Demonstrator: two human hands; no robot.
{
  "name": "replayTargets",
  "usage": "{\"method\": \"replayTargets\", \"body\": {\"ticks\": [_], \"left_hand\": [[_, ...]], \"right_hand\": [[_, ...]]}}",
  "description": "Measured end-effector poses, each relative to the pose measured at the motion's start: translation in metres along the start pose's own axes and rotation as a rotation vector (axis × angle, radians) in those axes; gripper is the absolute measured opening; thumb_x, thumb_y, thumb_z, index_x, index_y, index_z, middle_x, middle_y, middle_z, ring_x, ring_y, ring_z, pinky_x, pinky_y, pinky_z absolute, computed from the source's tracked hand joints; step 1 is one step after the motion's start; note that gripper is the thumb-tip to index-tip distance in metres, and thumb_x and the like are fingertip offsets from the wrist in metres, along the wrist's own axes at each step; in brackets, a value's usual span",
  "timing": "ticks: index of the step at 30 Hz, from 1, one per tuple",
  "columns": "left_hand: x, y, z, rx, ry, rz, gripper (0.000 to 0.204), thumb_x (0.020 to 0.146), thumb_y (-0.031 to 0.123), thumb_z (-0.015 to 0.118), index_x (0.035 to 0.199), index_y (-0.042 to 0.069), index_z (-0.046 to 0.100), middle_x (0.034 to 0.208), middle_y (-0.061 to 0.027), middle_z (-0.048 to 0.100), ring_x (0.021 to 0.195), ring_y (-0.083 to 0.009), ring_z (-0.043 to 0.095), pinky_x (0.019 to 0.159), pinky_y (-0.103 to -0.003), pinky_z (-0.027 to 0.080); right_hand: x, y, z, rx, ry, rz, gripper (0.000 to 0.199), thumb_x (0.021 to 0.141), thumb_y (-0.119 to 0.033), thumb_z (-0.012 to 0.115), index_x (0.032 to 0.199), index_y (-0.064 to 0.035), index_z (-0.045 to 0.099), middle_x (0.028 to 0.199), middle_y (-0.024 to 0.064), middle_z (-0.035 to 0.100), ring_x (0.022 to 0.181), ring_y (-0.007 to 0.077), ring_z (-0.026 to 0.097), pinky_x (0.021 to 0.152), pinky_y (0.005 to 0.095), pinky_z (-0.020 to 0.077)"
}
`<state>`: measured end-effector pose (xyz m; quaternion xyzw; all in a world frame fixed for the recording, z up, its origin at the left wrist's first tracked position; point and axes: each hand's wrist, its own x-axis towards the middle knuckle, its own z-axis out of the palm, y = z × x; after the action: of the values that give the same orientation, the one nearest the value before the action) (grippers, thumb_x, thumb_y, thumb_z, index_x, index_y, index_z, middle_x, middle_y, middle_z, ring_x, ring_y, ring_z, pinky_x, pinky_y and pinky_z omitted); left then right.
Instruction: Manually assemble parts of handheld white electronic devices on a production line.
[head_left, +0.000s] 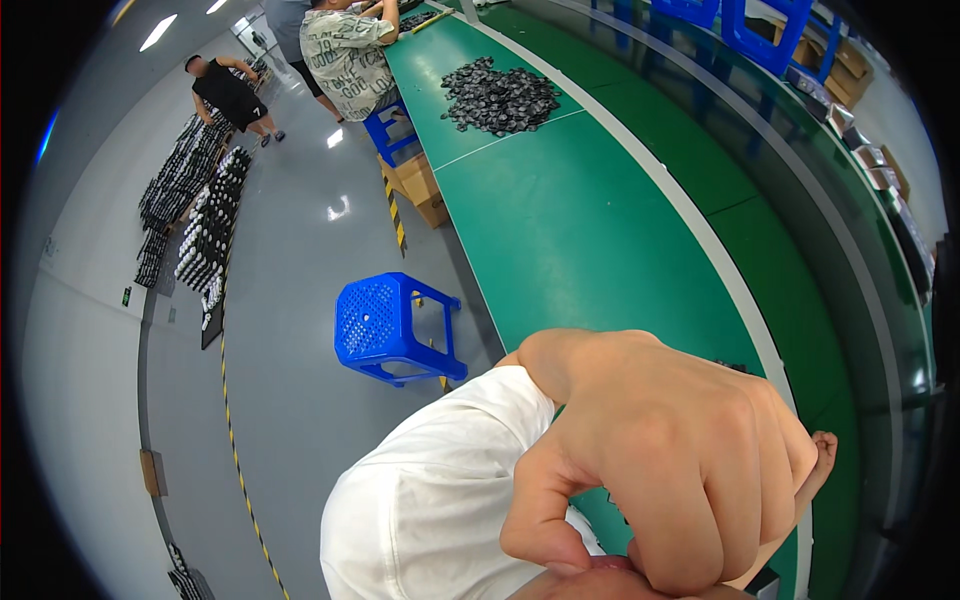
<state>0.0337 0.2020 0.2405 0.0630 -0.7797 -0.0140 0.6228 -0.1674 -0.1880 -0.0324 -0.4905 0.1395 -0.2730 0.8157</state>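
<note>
My left hand (670, 450) is raised very close to the camera, its back toward me and its fingers curled downward. Thumb and fingers draw together at the lower edge; the fingertips are hidden, and skin shows right beneath them. A white sleeve (430, 490) covers the upper part of that arm. Behind it, at the right, my right hand (824, 455) shows small beside the pale table rim, with bent fingers partly hidden. Below the hands is the green work table (560, 240). A few small dark pieces (735, 367) peek out past my left knuckles.
A pile of black parts (498, 97) lies at the table's far end. Left of the table stands a blue plastic stool (385, 325). A seated person (345, 60) works farther off, another person (230, 95) bends by stacked black-and-white goods (210, 220). A cardboard box (420, 190) sits beneath the table.
</note>
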Motion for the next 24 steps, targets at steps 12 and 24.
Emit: {"method": "replayTargets", "body": {"ticks": [12, 24], "left_hand": [[-0.015, -0.009, 0.019, -0.021, 0.161, 0.044, 0.025, 0.062, 0.032, 0.054, 0.057, 0.010, 0.043, 0.059, -0.0014, 0.049, 0.051, -0.0200, 0.052, 0.043, -0.033, 0.035], [-0.011, -0.008, 0.014, 0.108, 0.095, -0.033, 0.029, 0.077, 0.026, 0.052, 0.057, 0.010, 0.042, 0.056, -0.0023, 0.045, 0.048, -0.0194, 0.046, 0.049, -0.032, 0.034]], "right_hand": [[-0.001, 0.002, 0.001, 0.006, 0.023, 0.004, 0.009, 0.098, 0.000, 0.048, 0.104, -0.0020, 0.053, 0.092, 0.0069, 0.056, 0.085, 0.0131, 0.058, 0.094, 0.0331, 0.0530], [-0.007, -0.011, 0.013, -0.024, 0.080, -0.014, 0.009, 0.098, -0.006, 0.051, 0.105, -0.0035, 0.054, 0.090, 0.0062, 0.057, 0.078, 0.0110, 0.056, 0.087, 0.0317, 0.0537]]}}
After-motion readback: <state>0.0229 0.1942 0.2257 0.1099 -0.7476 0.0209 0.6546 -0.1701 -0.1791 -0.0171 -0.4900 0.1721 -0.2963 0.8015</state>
